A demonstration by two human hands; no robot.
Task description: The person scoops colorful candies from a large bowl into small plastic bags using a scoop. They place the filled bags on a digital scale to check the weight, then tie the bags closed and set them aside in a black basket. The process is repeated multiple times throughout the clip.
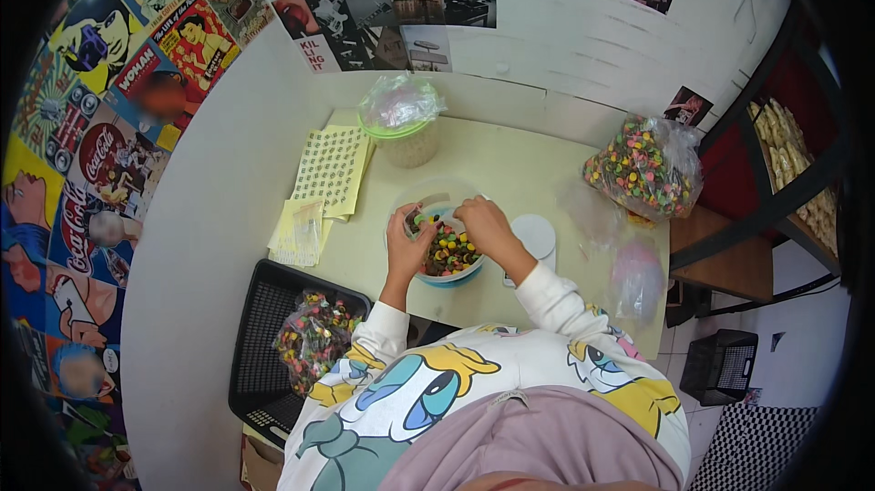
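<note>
A round plastic tub (pixel 446 280) with a translucent wall stands before me on the table. Inside it lie many small brown, yellow, pink and green candy-like pieces (pixel 451 253). Over its left side, my left hand (pixel 410 243) pinches a small clear plastic bag (pixel 414 221) with some pieces in it. My right hand (pixel 484 223) is at the tub's right rim with its fingers curled; a small pale tip shows by the knuckles, but what they hold is hidden. Just right of that hand sits a white kitchen scale (pixel 534 234), partly covered by my forearm.
Behind the tub stands a green-lidded jar (pixel 407 146) with plastic bags on top. Sticker sheets (pixel 331 163) lie at left. A large candy bag (pixel 642 169) and empty plastic bags (pixel 637 275) are at right. A black basket (pixel 256 327) holds another filled bag (pixel 314 340).
</note>
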